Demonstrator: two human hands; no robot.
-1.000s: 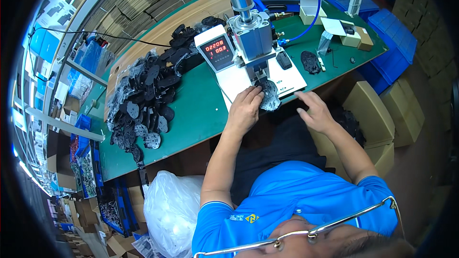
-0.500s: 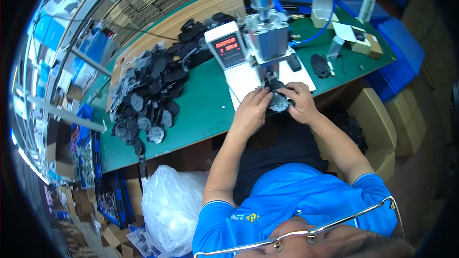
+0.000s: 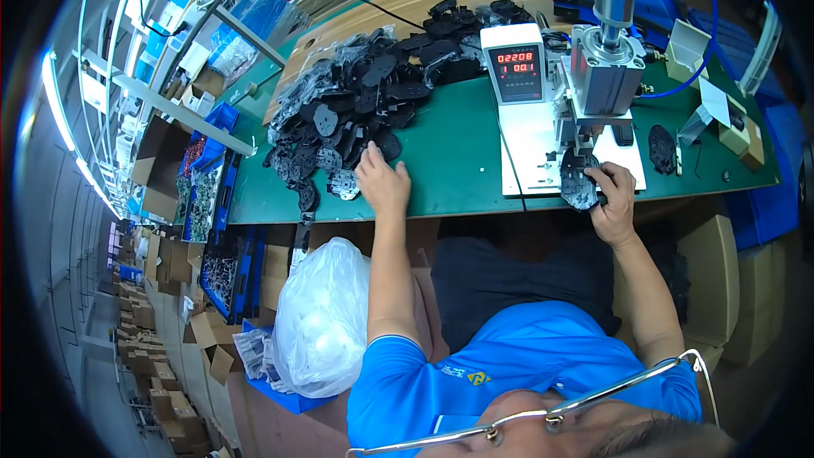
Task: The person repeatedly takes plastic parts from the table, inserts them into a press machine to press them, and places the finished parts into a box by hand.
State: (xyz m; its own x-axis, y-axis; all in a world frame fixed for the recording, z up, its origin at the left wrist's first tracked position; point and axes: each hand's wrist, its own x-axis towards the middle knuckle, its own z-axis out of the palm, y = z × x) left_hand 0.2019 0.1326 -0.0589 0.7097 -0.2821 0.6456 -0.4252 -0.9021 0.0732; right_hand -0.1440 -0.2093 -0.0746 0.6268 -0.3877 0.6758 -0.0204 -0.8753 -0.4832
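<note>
A flat black oval plastic part point(image 3: 578, 188) lies at the front edge of the white base, below the pressing head of a bench press point(image 3: 607, 76). My right hand point(image 3: 614, 201) grips its right side, thumb and fingers bent against it. Far to the left, my left hand point(image 3: 384, 184) is at the near right edge of a heap of similar black parts point(image 3: 365, 89). Its fingers stretch forward and touch the heap, with the thumb apart; nothing shows as lifted. Another dark oval part point(image 3: 661, 150) lies right of the press.
A white control box point(image 3: 514, 64) with a red display stands left of the press. Small open cartons point(image 3: 688, 53) sit at the right. A white plastic bag point(image 3: 322, 318) and blue bins point(image 3: 231, 267) are at the lower left. A blue hose point(image 3: 691, 89) curves behind.
My left hand has left the part at the press and moved left to the heap. My right hand stays at the part. The whole view has shifted, placing the press farther right.
</note>
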